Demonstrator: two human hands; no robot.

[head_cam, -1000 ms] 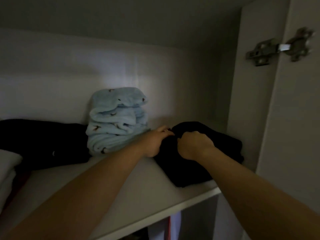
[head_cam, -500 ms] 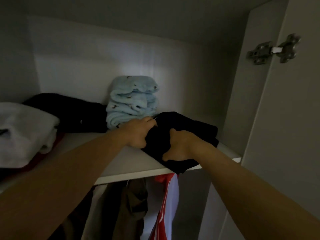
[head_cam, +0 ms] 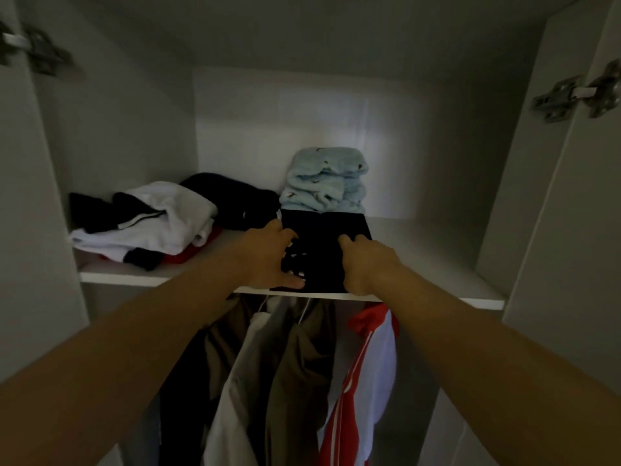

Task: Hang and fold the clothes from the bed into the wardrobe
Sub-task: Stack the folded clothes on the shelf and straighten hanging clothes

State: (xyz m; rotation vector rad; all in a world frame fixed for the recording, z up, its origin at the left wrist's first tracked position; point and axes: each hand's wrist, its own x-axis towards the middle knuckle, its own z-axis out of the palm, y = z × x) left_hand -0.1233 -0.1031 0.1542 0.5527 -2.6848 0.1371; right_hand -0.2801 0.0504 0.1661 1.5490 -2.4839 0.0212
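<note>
The left hand (head_cam: 268,260) and right hand (head_cam: 366,264), both clamped on the black garment (head_cam: 324,230), have drawn it leftward along the front edge of the shelf (head_cam: 437,264), so it looks nearly stowed.

The left forearm (head_cam: 134,348) and the right forearm (head_cam: 487,348) are bare, uncovered from the edge of the view up to the wrists. The left hand (head_cam: 268,260) and the right hand (head_cam: 366,264) are bare as well. Dim light leaves nails and finer finger detail too dark to tell.
</note>
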